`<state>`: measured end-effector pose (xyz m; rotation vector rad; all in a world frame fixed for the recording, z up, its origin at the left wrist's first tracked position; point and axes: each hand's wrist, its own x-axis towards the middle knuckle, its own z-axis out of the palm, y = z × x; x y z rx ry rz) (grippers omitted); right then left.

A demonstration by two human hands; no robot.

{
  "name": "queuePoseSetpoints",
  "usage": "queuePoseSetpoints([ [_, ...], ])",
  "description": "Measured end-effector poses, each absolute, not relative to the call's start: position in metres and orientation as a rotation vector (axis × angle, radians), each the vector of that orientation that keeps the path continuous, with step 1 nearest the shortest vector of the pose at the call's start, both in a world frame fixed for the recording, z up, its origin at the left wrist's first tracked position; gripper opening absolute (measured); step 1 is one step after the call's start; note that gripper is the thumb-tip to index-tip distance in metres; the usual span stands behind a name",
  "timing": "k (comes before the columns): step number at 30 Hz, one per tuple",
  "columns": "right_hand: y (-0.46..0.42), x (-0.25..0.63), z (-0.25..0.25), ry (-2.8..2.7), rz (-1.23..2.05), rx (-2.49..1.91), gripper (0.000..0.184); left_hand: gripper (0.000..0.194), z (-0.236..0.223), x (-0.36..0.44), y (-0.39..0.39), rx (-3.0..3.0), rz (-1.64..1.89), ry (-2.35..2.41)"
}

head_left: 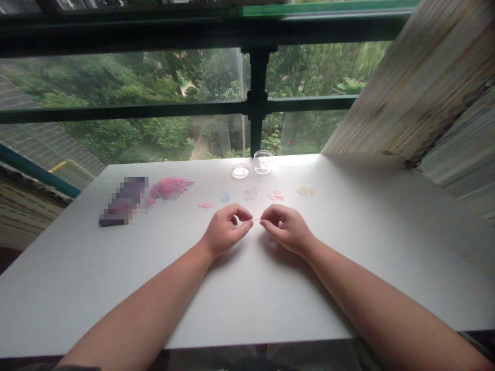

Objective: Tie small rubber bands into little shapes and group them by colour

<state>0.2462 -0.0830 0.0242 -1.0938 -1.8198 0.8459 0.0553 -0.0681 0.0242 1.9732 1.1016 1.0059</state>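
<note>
So both hands are out over the middle of a smooth white surface, fingertips nearly meeting. The left hand has its grip pinched, thumb against fingers, on one end of a thin pale pink strip. The right hand has the other end in the same kind of pinch, so the strip runs pretty much straight across the little gap between them. It's tiny, so I can't tell if it's a loop like the others lying around.

Just past the hands there's a loose row of small groups. Going left to right: a little bunch of bright pink pieces, some teal pieces, thin purple loops, coral-red oval loops and a pale yellow cluster. Farther left is a big messy heap of mostly pink pieces, right beside a dark oblong item that's pixelated, so no clue what it is.

Near the far edge sit a clear round container and, just left of it, a shallow clear round dish or lid. Behind all that: a dark green window frame with trees outside, plus a streaky beige curtain on the right.
</note>
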Motion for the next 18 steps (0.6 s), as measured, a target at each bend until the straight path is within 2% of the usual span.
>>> queuePoseSetpoints([
  [18, -0.0818, 0.2474, 0.0250, -1.894, 0.706, -1.156, 0.004, 0.007, 0.0237, 0.0563, -0.0670, 2.100, 0.964, 1.144],
])
